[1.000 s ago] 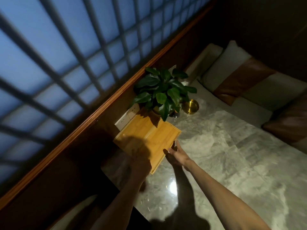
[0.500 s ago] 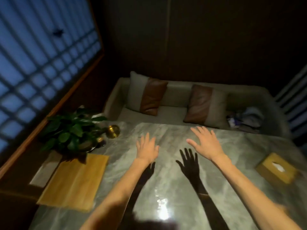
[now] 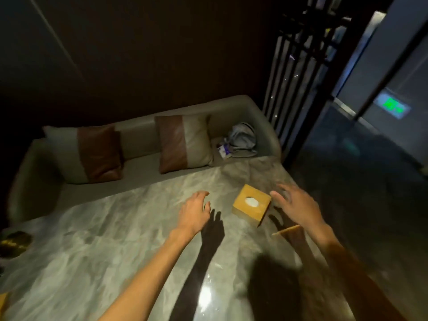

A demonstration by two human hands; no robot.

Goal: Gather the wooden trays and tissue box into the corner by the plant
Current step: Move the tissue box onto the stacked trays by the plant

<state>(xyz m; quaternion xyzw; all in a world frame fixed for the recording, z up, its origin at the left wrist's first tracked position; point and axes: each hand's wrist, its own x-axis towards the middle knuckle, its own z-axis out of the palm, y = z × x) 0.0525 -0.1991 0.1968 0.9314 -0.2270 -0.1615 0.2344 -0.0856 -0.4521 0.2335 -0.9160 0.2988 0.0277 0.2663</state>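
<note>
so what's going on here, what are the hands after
A person is reaching with both bare hands for the wooden tissue box on the marble table. The left hand and right hand are open on either side of the box, neither touching it yet. A thin wooden edge, perhaps a tray, shows under the right wrist. A sofa with cushions runs along the table's far side.
</note>
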